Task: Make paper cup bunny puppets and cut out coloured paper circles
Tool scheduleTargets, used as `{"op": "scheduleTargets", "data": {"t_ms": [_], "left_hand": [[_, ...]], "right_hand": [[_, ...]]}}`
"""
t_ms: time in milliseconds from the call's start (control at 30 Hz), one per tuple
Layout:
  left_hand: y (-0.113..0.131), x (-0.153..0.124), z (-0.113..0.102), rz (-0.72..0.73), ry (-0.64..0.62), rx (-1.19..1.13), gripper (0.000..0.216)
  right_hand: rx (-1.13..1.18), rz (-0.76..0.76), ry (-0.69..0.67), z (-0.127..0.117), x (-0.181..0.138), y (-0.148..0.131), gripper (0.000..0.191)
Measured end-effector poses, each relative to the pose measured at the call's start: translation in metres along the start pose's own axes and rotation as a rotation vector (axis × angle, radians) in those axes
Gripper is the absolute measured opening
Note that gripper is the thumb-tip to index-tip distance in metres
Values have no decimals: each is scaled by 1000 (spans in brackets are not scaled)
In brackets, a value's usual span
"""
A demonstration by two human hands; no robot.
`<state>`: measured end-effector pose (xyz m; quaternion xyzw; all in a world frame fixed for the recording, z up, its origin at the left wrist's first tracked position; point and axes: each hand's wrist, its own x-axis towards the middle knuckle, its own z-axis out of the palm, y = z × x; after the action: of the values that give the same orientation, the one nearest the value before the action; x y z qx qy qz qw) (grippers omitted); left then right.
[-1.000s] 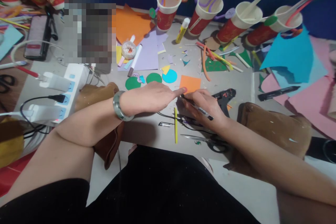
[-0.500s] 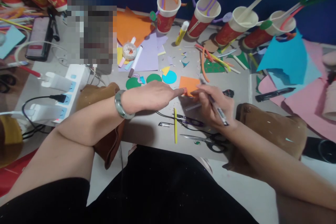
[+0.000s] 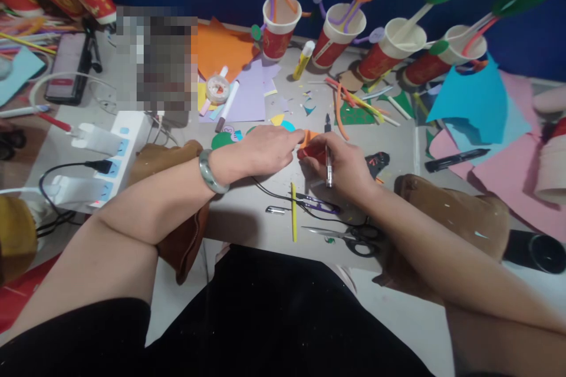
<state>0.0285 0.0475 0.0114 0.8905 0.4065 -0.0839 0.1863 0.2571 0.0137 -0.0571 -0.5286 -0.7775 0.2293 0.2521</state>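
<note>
My left hand lies over the grey table, its fingertips touching a small orange paper piece. A grey-green bangle circles that wrist. My right hand is closed round a pen held upright, and its fingers also pinch the orange paper, which is bent up off the table. Green paper circles and a blue circle peek out behind my left hand.
Black scissors, a yellow stick and a glue gun lie near my hands. Paper cups with paper puppets line the back. A power strip, tape roll, glue stick, blue and pink sheets surround them.
Both hands moved closer together. The orange paper, flat before, is now lifted and bent between the fingers, and the pen has swung from slanted to upright.
</note>
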Motion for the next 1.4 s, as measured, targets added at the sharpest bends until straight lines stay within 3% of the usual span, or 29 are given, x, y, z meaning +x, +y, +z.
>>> {"op": "scheduleTargets", "data": {"t_ms": [333,700,933,1400], "left_hand": [[-3,0,-1,57,-52,48,43],[-6,0,3,62,-106,24,51],[-10,-1,10,101,-60,6,44],[-12,-2,12,106,-61,6,53]], "right_hand": [[139,118,29,-19,-1,9,26],[71,22,-10,-19,-6,19,31],[26,12,-38,-22,-4,16,25],[-22,-26,-41,-20,-2,16,25]]}}
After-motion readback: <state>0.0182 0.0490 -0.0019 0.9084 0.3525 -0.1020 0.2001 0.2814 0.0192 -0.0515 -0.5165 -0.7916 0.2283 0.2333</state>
